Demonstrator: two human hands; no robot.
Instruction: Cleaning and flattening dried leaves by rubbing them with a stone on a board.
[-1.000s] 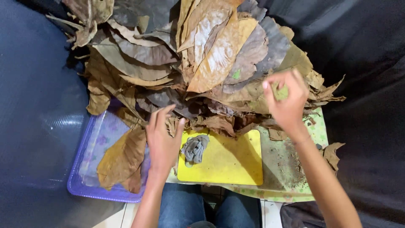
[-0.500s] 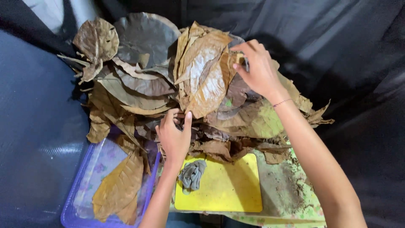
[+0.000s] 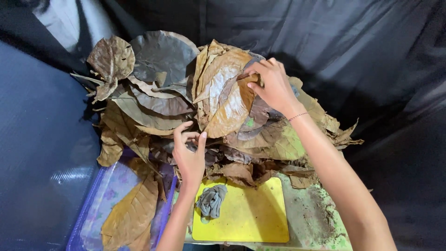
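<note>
A big heap of dry brown leaves covers the back of the work surface. My right hand reaches to the top of the heap and pinches the upper edge of a large orange-brown leaf. My left hand rests lower down at the front of the heap, fingers curled around the leaf's lower end. A crumpled grey cloth lies on a yellow board just below my left wrist.
A purple tray at lower left holds a flat brown leaf. A green, soil-dusted mat lies under the yellow board. Black cloth hangs behind and to the right; a dark blue surface is on the left.
My right hand has moved up and left, from the right edge of the heap to the top, taking hold of the orange-brown leaf. My left hand has shifted up into the leaves.
</note>
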